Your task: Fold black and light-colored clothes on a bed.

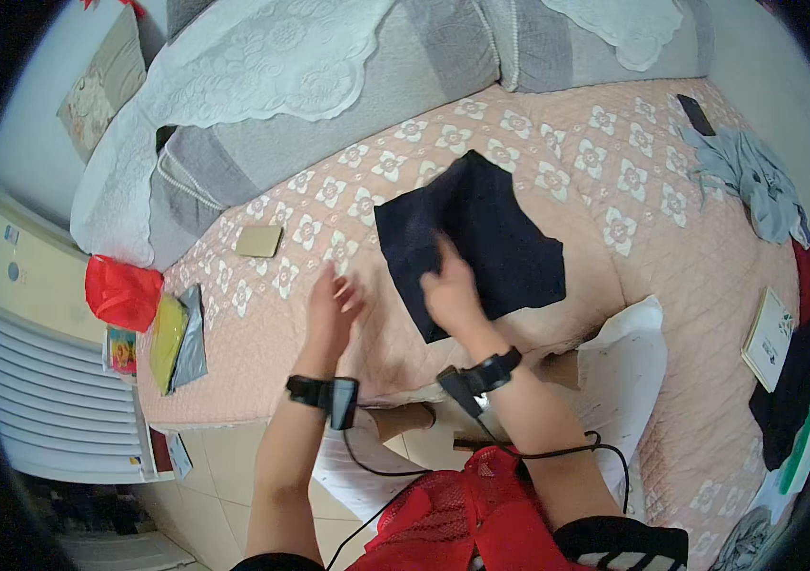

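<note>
Before me a dark pair of briefs [505, 235] lies spread fairly flat on a pink quilted cover [576, 278] with white flower patterns. My right hand [451, 289] is over the left part of the garment, its index finger stretched out and the other fingers curled. Some blur hides whether the fingertip touches the cloth. To the left of the garment, apart from it, my left hand [333, 303] hovers above the cover with loosely bent fingers and nothing in them. Both wrists wear black strapped devices with cables.
Grey cushions [433, 64] under white lace covers line the far side. Leftward lie a small tan box [259, 241], a red bag [123, 292] and a yellow packet [167, 342]. Rightward are a phone [695, 114], a grey cloth [755, 178], a notebook [768, 339] and black clothing [805, 385].
</note>
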The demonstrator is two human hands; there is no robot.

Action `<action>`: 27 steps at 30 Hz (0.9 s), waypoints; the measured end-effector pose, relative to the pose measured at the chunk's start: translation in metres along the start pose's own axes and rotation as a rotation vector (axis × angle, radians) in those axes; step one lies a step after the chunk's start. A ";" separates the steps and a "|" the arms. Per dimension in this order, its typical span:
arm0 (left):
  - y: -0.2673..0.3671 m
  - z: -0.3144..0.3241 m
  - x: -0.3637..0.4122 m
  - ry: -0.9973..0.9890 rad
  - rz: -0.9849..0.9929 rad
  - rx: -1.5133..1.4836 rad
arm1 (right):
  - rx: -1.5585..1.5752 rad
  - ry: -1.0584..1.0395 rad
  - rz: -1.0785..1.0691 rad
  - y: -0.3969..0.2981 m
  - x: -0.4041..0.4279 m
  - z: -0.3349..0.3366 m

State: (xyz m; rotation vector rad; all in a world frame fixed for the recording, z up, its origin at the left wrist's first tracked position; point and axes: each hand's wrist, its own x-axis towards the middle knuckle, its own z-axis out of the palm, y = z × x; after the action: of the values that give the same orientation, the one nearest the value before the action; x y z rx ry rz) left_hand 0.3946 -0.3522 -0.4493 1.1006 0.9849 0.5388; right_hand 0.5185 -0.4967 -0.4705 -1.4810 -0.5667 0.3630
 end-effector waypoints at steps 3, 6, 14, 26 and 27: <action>0.003 -0.092 0.007 0.150 0.039 -0.156 | -0.158 -0.364 -0.254 -0.014 -0.012 0.071; 0.006 -0.152 -0.018 0.363 0.072 -0.133 | -0.674 -0.788 -0.152 -0.033 -0.044 0.123; -0.049 -0.190 -0.001 0.415 0.277 0.340 | -0.727 -0.692 -0.354 0.004 -0.051 0.127; -0.002 -0.101 0.069 0.004 0.567 0.584 | -0.770 -0.214 0.122 0.002 -0.001 0.106; -0.009 -0.104 0.077 0.003 0.566 0.584 | -0.770 -0.213 0.123 0.000 0.002 0.108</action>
State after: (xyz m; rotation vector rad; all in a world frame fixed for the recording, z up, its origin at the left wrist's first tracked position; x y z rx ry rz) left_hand 0.3411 -0.2450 -0.4995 1.9303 0.8456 0.7250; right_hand 0.4593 -0.4066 -0.4702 -2.2404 -0.8423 0.4248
